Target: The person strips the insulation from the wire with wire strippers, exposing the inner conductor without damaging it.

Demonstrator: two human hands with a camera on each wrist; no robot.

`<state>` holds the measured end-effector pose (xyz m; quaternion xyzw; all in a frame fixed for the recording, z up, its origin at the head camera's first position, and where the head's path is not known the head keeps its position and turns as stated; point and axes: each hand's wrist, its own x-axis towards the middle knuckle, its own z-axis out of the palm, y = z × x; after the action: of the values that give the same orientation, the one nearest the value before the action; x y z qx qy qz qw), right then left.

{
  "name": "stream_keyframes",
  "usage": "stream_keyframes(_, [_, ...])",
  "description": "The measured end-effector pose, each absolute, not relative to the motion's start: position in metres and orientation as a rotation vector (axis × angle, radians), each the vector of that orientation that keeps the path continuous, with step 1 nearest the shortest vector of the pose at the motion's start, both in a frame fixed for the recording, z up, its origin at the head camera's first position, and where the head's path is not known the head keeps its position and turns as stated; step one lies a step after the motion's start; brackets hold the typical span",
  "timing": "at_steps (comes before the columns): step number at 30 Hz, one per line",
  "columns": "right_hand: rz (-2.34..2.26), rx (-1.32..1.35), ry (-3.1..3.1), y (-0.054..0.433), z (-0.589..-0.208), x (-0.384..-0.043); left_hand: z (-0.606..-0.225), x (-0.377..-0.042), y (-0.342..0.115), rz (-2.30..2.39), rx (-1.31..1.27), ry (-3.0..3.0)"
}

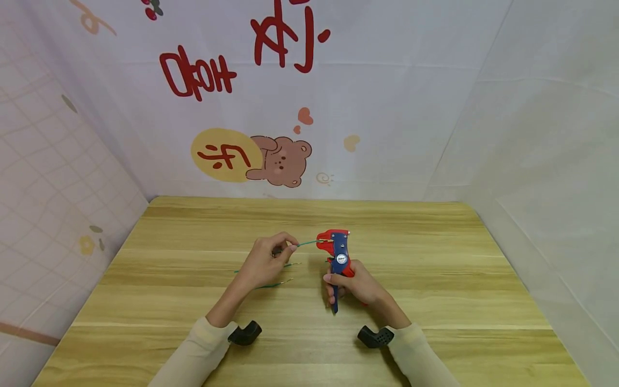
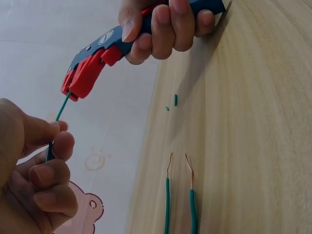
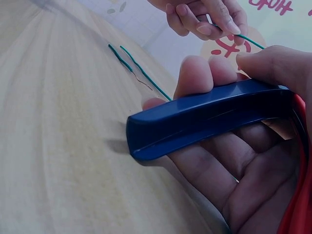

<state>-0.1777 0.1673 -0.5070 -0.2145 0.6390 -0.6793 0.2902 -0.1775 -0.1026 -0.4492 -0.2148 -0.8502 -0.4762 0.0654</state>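
Note:
Between thumb and index finger, my left hand [image 1: 268, 259] pinches a thin green wire [image 2: 62, 107]. The wire's far end enters the red jaws of a blue and red wire stripper [image 1: 340, 245]. My right hand [image 1: 361, 283] grips the stripper by its handles, fingers wrapped around the blue one, and holds it above the table. Two more green wires lie on the table by my left hand; in the left wrist view, the one wire [image 2: 167, 204] and the other wire [image 2: 193, 212] show bare copper ends. The wire tip inside the jaws is hidden.
Two small bits of green insulation [image 2: 175, 100] lie on the wood-grain table [image 1: 425, 258] beneath the stripper. A white printed cloth [image 1: 401, 107] hangs behind the table, with more cloth along both sides. Black curved pieces [image 1: 245, 333] sit at both wrists.

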Motion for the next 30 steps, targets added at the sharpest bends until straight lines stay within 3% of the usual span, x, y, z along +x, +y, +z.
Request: stream_keyframes(30, [-1.805, -0.594, 1.752, 0.1625, -0.5073, -0.1768, -0.4476, -0.1772, -0.1031, -1.465, -0.702, -2.572])
